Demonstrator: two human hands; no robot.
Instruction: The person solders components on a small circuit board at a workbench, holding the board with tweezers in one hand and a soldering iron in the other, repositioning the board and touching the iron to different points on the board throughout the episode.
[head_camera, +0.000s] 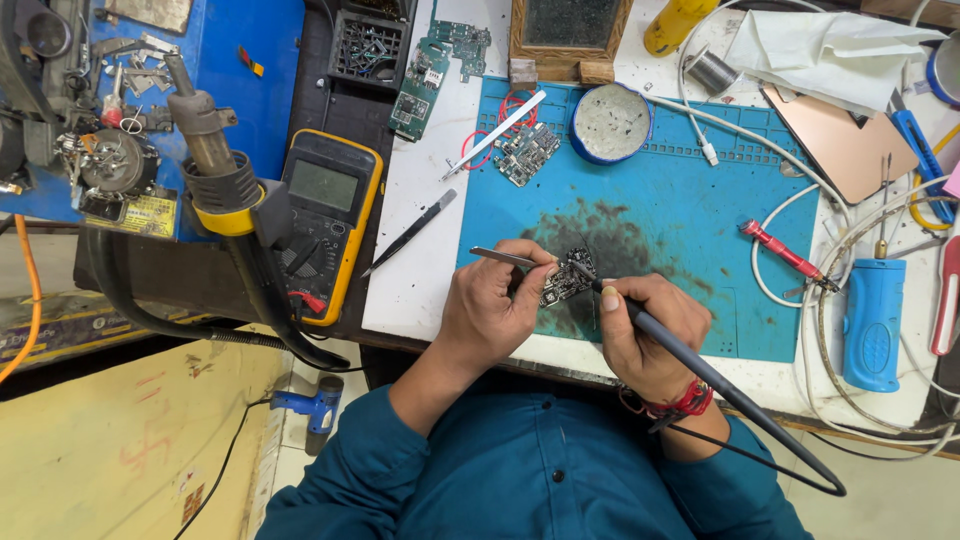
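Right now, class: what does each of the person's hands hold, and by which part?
The left hand pinches metal tweezers near their tips. The right hand grips a soldering iron low on its dark handle, tip on the small circuit board.

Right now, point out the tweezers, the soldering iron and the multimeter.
tweezers (497, 256): head view, on the bare metal shaft left of the left hand.
soldering iron (690, 363): head view, on the dark handle behind the right hand.
multimeter (322, 185): head view, on its grey screen.
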